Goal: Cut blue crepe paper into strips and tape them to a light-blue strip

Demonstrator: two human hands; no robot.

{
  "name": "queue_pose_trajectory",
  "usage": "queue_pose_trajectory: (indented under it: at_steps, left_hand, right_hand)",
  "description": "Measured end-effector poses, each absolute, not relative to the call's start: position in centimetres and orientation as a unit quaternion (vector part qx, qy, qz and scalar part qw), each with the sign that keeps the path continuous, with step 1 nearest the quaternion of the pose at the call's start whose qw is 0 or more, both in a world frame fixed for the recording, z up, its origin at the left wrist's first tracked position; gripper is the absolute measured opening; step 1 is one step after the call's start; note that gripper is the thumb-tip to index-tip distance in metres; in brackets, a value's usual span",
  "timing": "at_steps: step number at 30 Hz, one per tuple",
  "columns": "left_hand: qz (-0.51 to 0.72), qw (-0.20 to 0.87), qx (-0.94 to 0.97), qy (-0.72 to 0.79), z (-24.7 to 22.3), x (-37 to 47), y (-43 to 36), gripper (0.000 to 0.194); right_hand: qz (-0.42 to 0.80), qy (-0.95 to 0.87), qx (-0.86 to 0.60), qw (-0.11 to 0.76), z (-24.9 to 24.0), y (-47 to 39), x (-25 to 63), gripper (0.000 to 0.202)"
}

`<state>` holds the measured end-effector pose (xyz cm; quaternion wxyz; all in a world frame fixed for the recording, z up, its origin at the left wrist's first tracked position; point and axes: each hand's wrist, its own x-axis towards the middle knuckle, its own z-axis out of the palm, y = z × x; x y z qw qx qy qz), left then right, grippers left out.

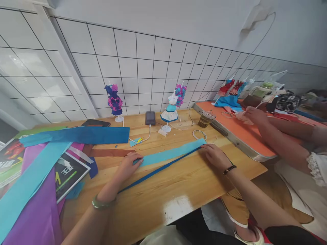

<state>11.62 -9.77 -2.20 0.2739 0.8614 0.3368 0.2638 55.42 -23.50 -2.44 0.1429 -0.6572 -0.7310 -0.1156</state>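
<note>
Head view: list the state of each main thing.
Light-blue thin strip, flat between left hand and right hand
Narrow dark-blue strip, lying slantwise
Wide dark-blue strip, spread out
Navy-and-pink dressed figure, upright
Turquoise-and-white dressed figure, upright
Dark rectangular device, white cable attached

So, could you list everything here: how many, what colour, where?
Wooden table: one, tan, under the hands
Pale strip: one, light blue, between the hands
Narrow strip: one, dark blue, on its near side
Wide strip: one, blue, left
Long strip: one, light blue, far left
Large sheet: one, purple, beneath it
Brown strip: one, brown, beyond left hand
Dress forms: two, pink-navy and white-turquoise, near wall
Box: one, dark grey, between them
Tub: one, brown, by orange surface
Orange surface: one, right
Another person's hand: at least one, above it
Scraps, far-right clutter: uncountable
Left hand: one, pale strip's left end
Right hand: one, its right end
</note>
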Motion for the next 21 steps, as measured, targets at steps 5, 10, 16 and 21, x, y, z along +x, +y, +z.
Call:
queue_pose_trajectory:
  at_steps: [5, 10, 16, 21]
  left_hand:
    - [0.260, 0.263, 0.868, 0.332, -2.3, 11.6, -9.8, 0.023]
    - [0.257, 0.260, 0.870, 0.333, -2.2, 11.5, -10.0, 0.024]
    - [0.254, 0.256, 0.872, 0.331, -2.1, 11.4, -10.1, 0.026]
    - [0.236, 0.238, 0.884, 0.325, -2.3, 11.4, -10.2, 0.027]
  right_hand:
    - [-0.141, -0.746, -0.638, 0.132, -2.3, -22.9, 54.1, 0.037]
    - [-0.106, -0.784, -0.602, 0.112, -1.5, -21.7, 51.9, 0.035]
    - [-0.098, -0.798, -0.585, 0.105, -1.5, -21.6, 51.9, 0.026]
    - [-0.133, -0.778, -0.603, 0.120, -1.5, -23.8, 53.0, 0.025]
